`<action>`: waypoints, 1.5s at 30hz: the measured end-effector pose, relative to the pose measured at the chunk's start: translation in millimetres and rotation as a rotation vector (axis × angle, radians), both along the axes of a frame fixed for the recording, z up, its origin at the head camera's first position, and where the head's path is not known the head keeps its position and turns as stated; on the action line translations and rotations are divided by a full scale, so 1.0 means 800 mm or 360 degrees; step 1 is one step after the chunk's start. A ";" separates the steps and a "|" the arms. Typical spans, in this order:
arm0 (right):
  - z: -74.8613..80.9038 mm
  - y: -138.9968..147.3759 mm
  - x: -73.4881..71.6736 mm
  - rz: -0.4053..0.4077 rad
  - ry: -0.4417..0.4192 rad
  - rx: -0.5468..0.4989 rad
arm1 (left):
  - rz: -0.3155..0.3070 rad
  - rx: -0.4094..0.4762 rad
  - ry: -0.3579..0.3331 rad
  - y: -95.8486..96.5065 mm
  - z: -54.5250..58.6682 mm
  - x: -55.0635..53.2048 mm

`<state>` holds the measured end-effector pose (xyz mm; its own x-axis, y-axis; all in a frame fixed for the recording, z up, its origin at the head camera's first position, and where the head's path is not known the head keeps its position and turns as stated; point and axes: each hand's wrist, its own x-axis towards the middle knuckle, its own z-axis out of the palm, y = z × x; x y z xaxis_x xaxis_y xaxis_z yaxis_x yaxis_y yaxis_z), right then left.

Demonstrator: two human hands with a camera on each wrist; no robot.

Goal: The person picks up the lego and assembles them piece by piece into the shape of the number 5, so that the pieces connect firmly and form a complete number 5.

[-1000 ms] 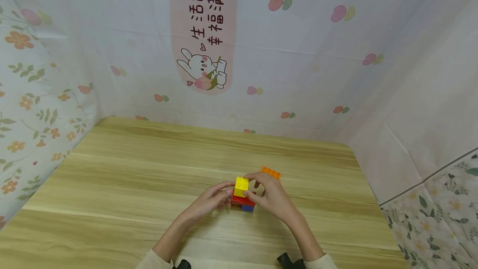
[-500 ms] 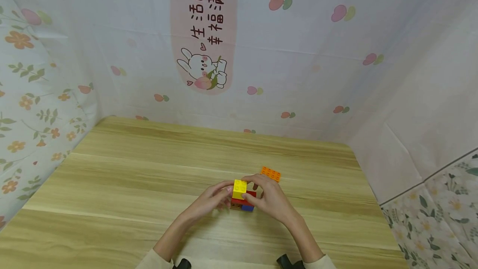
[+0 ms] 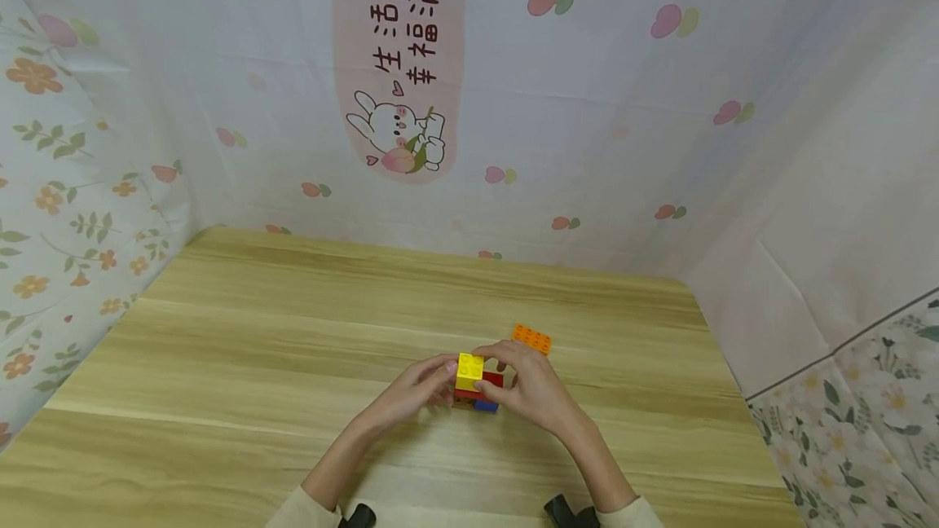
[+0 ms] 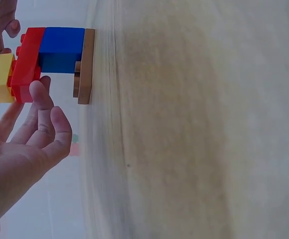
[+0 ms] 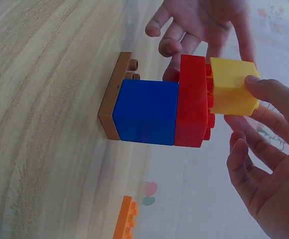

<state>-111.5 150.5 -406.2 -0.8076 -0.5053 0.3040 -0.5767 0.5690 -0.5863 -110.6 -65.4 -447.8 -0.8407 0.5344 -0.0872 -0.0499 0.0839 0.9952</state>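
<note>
My right hand (image 3: 539, 389) pinches a yellow building brick (image 3: 470, 371) between thumb and fingers. It sits over the left end of a long red brick (image 5: 191, 101); red studs still show in the thin gap between them. A blue brick (image 5: 146, 112) supports the red brick's right part, on a brown studded plate (image 5: 115, 97) standing on the table. From the left, my left hand (image 3: 407, 398) holds the overhanging end of the red brick, fingers bent around and beneath it. The left thumb reaches up beside the yellow brick.
An orange studded plate (image 3: 531, 339) lies on the wooden table (image 3: 293, 332), just beyond the right hand. Printed cloth (image 3: 601, 129) hangs behind the table and along its sides. Black wrist mounts (image 3: 565, 512) show below the forearms.
My right hand has brought the yellow brick slightly left and lower over the red brick's left end. My left hand stays at the stack. The orange plate keeps its place.
</note>
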 end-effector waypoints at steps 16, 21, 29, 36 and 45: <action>0.008 -0.003 -0.002 0.0020 0.0094 0.0110 | 0.0008 0.0002 0.0003 0.002 -0.002 -0.004; 0.011 -0.004 -0.002 0.0010 0.0096 0.0139 | 0.0012 0.0011 0.0014 0.002 -0.001 -0.002; 0.012 -0.005 -0.001 0.0008 0.0095 0.0155 | 0.0039 0.0011 -0.0046 0.002 0.003 0.000; 0.011 -0.005 0.000 0.0018 0.0072 0.0127 | 0.0046 0.0011 -0.0093 0.002 0.005 -0.001; 0.011 -0.005 0.001 0.0023 0.0068 0.0101 | 0.0035 0.0159 -0.0234 0.003 0.002 -0.002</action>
<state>-110.9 146.2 -397.0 -0.7871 -0.5361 0.3049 -0.6088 0.5957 -0.5240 -112.4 -62.8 -446.2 -0.8345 0.5280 -0.1576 -0.1963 -0.0177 0.9804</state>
